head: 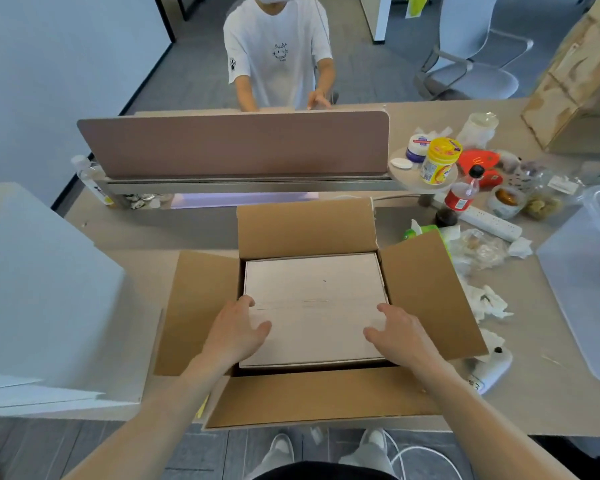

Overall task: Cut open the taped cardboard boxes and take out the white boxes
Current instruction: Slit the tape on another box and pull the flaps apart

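Observation:
A brown cardboard box stands on the desk in front of me with all its flaps folded outward. Inside it lies a flat white box, filling the opening. My left hand lies over the white box's near left part, fingers spread and reaching to its left edge. Over the near right part is my right hand, its fingers spread toward the right edge. Neither hand is curled round anything.
A large white box stands at my left. Right of the cardboard box are crumpled tissues, a white cutter-like tool, a cola bottle, jars, a power strip and a clear plastic bin. A person stands beyond the desk divider.

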